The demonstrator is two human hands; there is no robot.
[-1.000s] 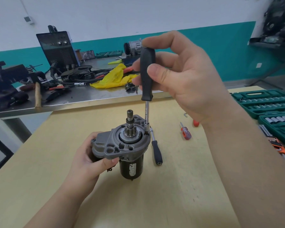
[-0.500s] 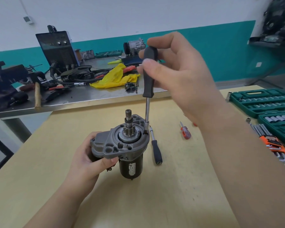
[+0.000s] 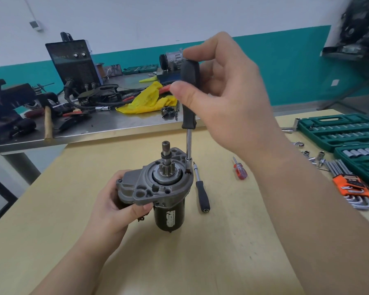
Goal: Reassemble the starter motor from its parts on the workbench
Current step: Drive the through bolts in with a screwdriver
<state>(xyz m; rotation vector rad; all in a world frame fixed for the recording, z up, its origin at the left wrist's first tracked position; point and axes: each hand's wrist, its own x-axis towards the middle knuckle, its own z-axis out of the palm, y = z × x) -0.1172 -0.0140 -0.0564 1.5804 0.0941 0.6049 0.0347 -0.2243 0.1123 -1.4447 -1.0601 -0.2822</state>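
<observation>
At about 9 o'clock from the scene's middle, the left hand [image 3: 117, 201] wraps its grip around the grey end housing of the starter motor [image 3: 158, 188], thumb pressed on the front flange, fingers hidden behind. The motor stands upright on the wooden tabletop [image 3: 222, 252], near its centre, black body down and pinion shaft pointing up.

At 1 o'clock of the motor, a nut driver [image 3: 189, 116] stands vertical, its socket seated on a fastener at the housing's right edge. The right hand [image 3: 226, 96] holds the black handle in a narrow grip, thumb in front and fingertips curled over the top and back.

Just at 3 o'clock of the motor lies a second black-handled driver [image 3: 201, 193] flat on the tabletop, apart from the housing. Farther toward 3 o'clock rests a small red screwdriver [image 3: 240, 170]. At the far right edge lie a bundle of hex keys [image 3: 349, 184] in an orange holder, loose sockets, and green socket cases [image 3: 339, 130].

At 11 o'clock, behind, a steel bench [image 3: 107, 126] carries a yellow cloth [image 3: 147, 101] and a dark machine [image 3: 75, 62].
</observation>
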